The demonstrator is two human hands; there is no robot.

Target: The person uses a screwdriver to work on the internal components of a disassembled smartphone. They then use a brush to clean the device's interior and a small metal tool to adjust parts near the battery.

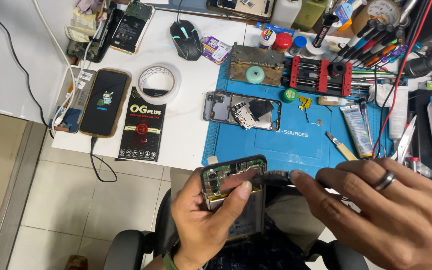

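My left hand (208, 217) grips an opened phone (233, 175) with its back cover off, the circuit board and battery showing, held over my lap below the table edge. The thumb presses on the board's lower edge. My right hand (381, 210), a dark ring on one finger, pinches a thin black tool (271, 177) whose tip touches the phone's upper right side. On the blue work mat (286, 142) lies a second phone frame (241, 111) with loose parts in it.
A phone with a lit screen (104, 101) charges at the left, beside a black flat package (142, 125) and a tape roll (158, 82). A mouse (186, 40), red-and-black clamp jig (321, 76), tubes, pens, tweezers and a knife (341, 146) crowd the mat's right side.
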